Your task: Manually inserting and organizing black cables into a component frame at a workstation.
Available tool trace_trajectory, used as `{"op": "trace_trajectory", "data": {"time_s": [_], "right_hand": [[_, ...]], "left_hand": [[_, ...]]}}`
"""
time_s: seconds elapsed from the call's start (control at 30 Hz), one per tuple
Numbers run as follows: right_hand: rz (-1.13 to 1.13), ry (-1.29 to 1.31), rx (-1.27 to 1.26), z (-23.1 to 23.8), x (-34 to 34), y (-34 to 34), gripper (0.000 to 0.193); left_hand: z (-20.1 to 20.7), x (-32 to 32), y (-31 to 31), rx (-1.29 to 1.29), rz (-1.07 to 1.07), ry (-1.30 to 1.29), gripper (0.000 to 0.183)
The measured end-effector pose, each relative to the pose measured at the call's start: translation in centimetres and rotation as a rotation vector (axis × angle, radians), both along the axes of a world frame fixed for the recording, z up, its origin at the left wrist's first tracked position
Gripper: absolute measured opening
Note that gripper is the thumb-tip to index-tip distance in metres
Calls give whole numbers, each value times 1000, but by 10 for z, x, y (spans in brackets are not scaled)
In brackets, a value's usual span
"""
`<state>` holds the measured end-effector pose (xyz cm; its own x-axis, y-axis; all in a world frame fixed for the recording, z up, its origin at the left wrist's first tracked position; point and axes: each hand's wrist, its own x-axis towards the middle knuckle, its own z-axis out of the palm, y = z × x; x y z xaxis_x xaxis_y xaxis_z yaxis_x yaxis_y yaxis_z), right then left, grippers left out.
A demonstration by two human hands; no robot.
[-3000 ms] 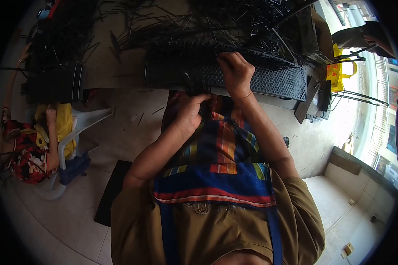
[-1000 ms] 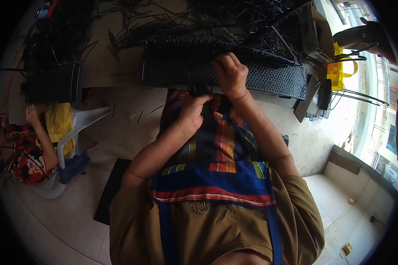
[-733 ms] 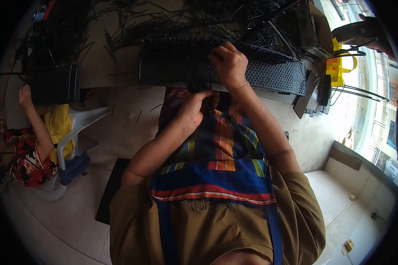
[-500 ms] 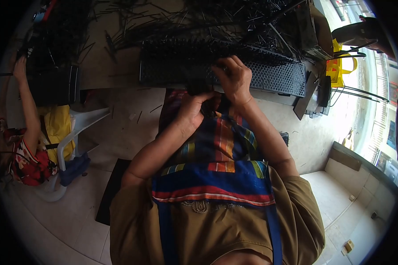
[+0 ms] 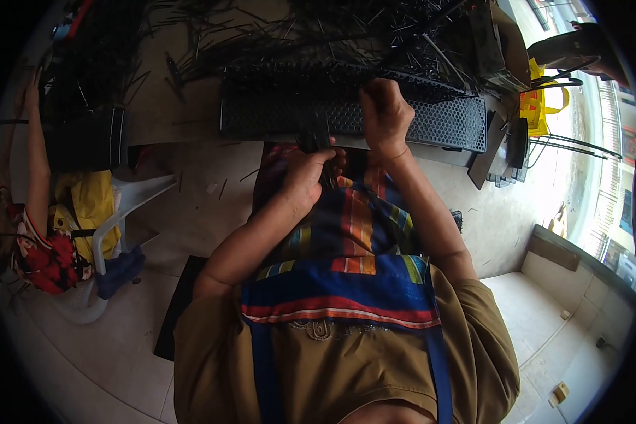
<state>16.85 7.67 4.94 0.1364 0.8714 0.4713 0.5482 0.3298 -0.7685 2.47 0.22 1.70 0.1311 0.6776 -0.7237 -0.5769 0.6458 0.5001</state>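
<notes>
In front of me lies a long black panel of perforated mesh [image 5: 438,121], with a dense row of thin black pieces bristling along its far side. My left hand [image 5: 308,174] is just below the panel's near edge, fingers wrapped round a dark elongated bundle [image 5: 316,133]. The bundle looks like thin black strips and sticks out above and below the fist; its exact kind is too dark to tell. Over the panel, right of the bundle, my right hand [image 5: 387,116] is curled closed. Whatever its fingertips hold, if anything, does not show.
Loose black strips [image 5: 226,35] litter the table behind the panel. An open carton [image 5: 505,53] stands back right, near a yellow bag [image 5: 535,106]. At left, another person's arm [image 5: 37,138] reaches toward a dark block beside a white plastic chair [image 5: 124,212].
My right hand has shifted slightly right and its fingers have curled in. The bundle in my left hand stands out more plainly. The other person's arm at left has moved a little.
</notes>
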Motion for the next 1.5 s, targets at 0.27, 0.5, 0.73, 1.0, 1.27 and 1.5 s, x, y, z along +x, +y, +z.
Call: {"op": "trace_trajectory", "data": {"time_s": [0.27, 0.5, 0.73, 1.0, 1.27, 1.5], "right_hand": [[65, -155, 18, 5, -5, 4, 13], [70, -103, 46, -2, -3, 5, 16], [83, -142, 21, 3, 1, -3, 12], [15, -315, -35, -1, -13, 4, 7], [172, -539, 62, 3, -2, -1, 22], [149, -752, -271, -10, 138, -86, 7]], "left_hand": [[-4, -2, 0, -3, -28, -25, 8], [-10, -3, -2, -43, -36, -18, 14], [-4, 0, 2, -43, -9, -65, 9], [0, 1, -6, -11, -1, -96, 13], [-14, 4, -8, -47, 53, -151, 26], [-8, -1, -7, -86, 35, -217, 13]]}}
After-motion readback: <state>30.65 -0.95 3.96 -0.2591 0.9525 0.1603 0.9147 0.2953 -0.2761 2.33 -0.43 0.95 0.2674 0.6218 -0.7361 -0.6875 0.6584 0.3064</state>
